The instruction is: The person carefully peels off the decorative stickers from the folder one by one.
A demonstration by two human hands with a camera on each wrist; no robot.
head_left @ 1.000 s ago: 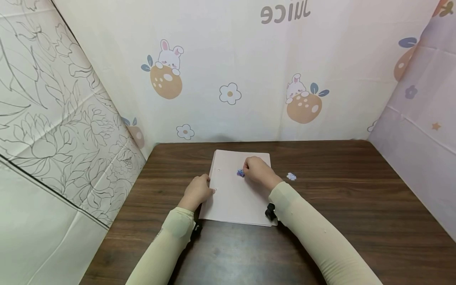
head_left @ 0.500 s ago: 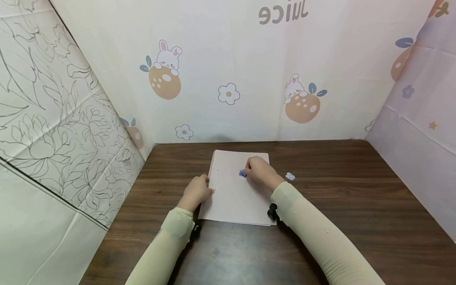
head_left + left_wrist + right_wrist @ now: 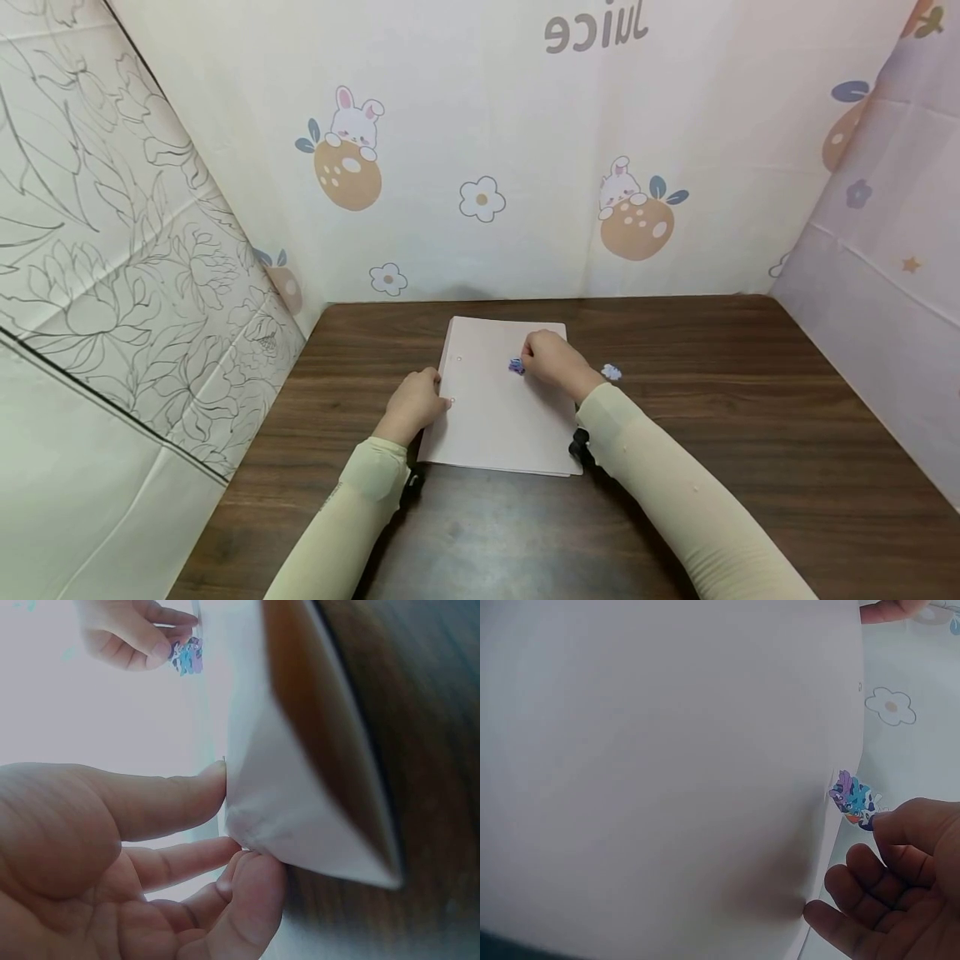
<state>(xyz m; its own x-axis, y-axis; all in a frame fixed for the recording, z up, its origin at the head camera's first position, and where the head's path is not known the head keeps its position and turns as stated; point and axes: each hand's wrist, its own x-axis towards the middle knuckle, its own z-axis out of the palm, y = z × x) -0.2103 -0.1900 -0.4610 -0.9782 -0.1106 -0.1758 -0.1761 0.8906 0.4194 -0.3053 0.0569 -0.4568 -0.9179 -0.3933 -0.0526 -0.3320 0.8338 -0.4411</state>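
My left hand (image 3: 415, 406) pinches the left edge of a stack of white punched paper (image 3: 491, 425). Its thumb lies over the front by a punched hole, with fingers curled at the edge in the left wrist view. Above the upper part of the sheet, my right hand (image 3: 553, 362) pinches a small cartoon sticker (image 3: 853, 799) between thumb and index finger. Purple and blue pony-like figures show on this sticker. The other right fingers are curled in, and the little finger points at the sheet in the right wrist view.
A second small pale blue cutout (image 3: 611, 372) lies on the dark wooden table (image 3: 697, 350), right of the paper. Printed curtains (image 3: 525, 125) stand behind the table and at both sides. Each wrist wears a small black camera.
My right hand has shifted slightly to the right over the paper, carrying the sticker with it. The left hand stays on the paper's edge.
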